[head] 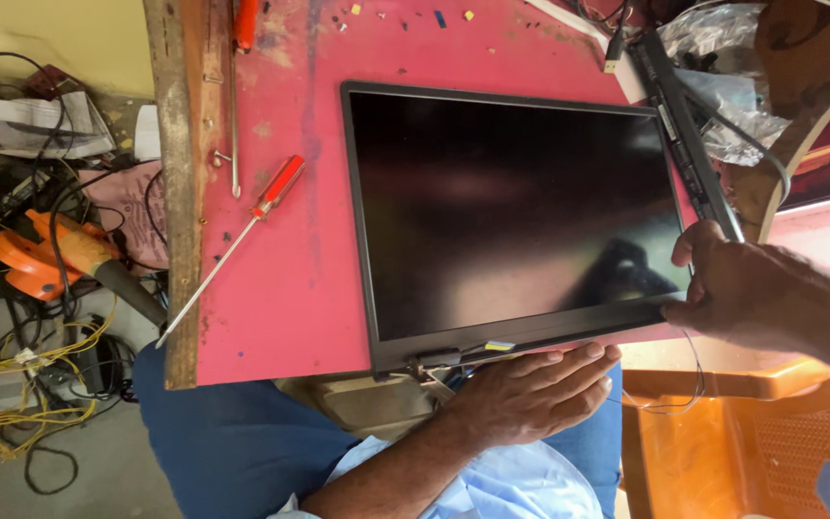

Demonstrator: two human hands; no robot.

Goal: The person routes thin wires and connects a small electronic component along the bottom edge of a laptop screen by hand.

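Note:
A dark laptop screen panel [516, 207] in a grey frame lies flat on a red table [280, 288], its hinge and thin wires hanging over the near edge. My left hand [530, 389] lies flat with fingers stretched along the panel's near edge, next to the hinge [434, 360]. My right hand [751, 293] grips the panel's near right corner, thumb on top and fingers under the frame.
A red-handled screwdriver [276, 187] lies left of the panel, and a second tool [245, 24] at the far edge. A long black strip [686, 135] and plastic bags [737, 96] sit at the right. An orange plastic crate [722, 437] stands below right. Cables and an orange tool [40, 255] cover the floor at left.

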